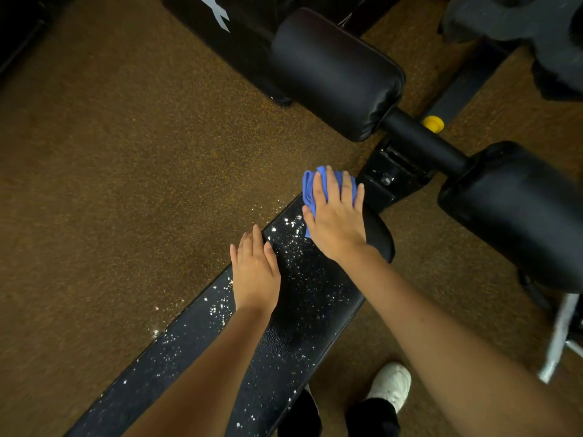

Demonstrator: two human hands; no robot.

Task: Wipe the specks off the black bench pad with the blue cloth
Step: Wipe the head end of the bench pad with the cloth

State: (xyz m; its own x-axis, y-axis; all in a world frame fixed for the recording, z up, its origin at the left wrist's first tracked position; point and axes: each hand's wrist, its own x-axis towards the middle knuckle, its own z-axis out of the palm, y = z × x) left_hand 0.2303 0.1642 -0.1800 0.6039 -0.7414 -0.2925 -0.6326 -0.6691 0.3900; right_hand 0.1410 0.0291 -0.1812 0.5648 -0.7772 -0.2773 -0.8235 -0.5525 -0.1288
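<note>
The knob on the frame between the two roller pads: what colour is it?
Yellow: the knob shows clearly in the head view.

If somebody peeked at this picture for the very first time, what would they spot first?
Probably the bright blue cloth in the middle, pressed flat under the right hand at the far end of the black bench pad. Next come the white specks sprinkled all along that pad, with the left hand resting on its left edge. A small yellow knob also glows on the dark frame further back.

Right hand [336,216] presses blue cloth [310,187] on speckled bench pad [303,298].
</note>
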